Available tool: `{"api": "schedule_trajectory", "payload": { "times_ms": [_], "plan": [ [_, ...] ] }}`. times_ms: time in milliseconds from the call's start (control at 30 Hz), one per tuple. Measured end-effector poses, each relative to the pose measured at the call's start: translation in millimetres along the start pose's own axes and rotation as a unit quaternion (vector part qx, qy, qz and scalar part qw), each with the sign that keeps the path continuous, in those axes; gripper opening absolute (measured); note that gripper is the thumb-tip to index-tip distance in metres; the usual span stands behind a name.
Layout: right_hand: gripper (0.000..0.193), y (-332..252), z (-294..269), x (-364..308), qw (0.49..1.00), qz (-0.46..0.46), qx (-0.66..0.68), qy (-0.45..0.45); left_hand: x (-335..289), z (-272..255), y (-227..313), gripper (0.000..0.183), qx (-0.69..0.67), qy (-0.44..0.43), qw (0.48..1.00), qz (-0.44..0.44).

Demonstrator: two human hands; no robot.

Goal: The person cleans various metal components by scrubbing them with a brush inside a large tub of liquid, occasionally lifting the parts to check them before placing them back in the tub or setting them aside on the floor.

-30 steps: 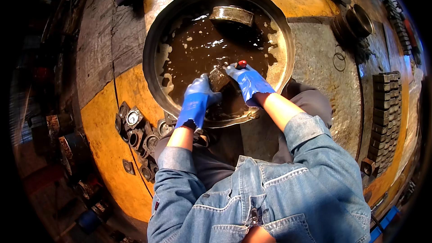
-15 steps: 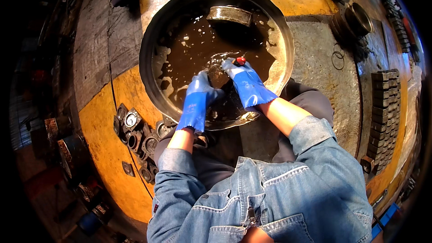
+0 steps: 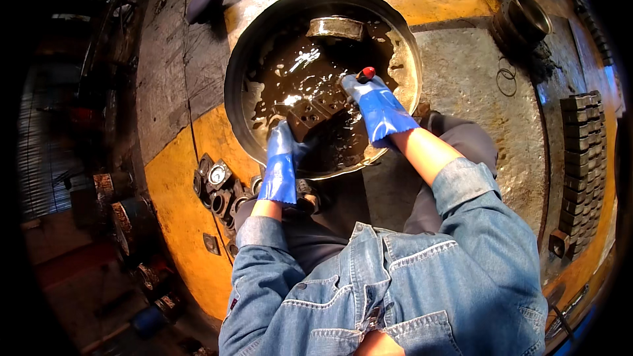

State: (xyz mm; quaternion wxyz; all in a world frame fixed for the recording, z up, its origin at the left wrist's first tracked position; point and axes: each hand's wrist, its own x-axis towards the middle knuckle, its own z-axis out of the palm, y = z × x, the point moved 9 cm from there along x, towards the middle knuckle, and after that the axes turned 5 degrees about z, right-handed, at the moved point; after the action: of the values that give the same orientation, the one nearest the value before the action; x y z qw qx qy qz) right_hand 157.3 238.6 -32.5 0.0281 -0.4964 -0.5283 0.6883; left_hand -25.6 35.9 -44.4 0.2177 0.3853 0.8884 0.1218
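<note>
We have a dark metal block (image 3: pixel 308 118) with round holes, at the near left part of a big round pan (image 3: pixel 237 115). It sits up at the top of the brown liquid (image 3: pixel 273 76). Our left hand (image 3: pixel 281 142) grips the block by its near left side, maybe so the top stays free. Our right hand (image 3: pixel 361 93) is closed around a red-handled tool (image 3: pixel 366 75); we can't tell what its other end is like. The blue gloves (image 3: pixel 282 178) seem to be there so the mess stays off our skin. Past the block, a curved metal piece (image 3: pixel 335 28) pokes out of the liquid; the pan's high sides probably hold in splashes. Outside, small metal parts (image 3: pixel 219 171) lie heaped on the left, and blocks (image 3: pixel 580 165) stand in neat rows on the right, maybe to save room.

Half a second ago, the block was mostly hidden and our hands were closer together. Now we can see its holes.
</note>
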Motion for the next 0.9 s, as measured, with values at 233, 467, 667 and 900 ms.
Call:
{"api": "schedule_trajectory", "payload": {
  "times_ms": [233,467,667,900],
  "plan": [
    [0.041,67,-2,64,0.982,-0.058,-0.174,-0.037,-5,-11,15,0.084,0.046,-0.024,0.999,-0.006],
    [0.036,-40,-8,-46,0.961,-0.248,-0.098,-0.069,-5,-1,0,0.088,0.055,-0.045,0.997,0.003],
    [0.028,-10,18,19,0.981,-0.169,-0.042,-0.080,-9,-7,15,0.078,-0.040,-0.009,0.999,0.009],
    [0.024,-27,35,-15,0.960,-0.223,-0.048,-0.165,-26,-10,7,0.070,-0.043,0.061,0.996,0.047]
  ]
}}
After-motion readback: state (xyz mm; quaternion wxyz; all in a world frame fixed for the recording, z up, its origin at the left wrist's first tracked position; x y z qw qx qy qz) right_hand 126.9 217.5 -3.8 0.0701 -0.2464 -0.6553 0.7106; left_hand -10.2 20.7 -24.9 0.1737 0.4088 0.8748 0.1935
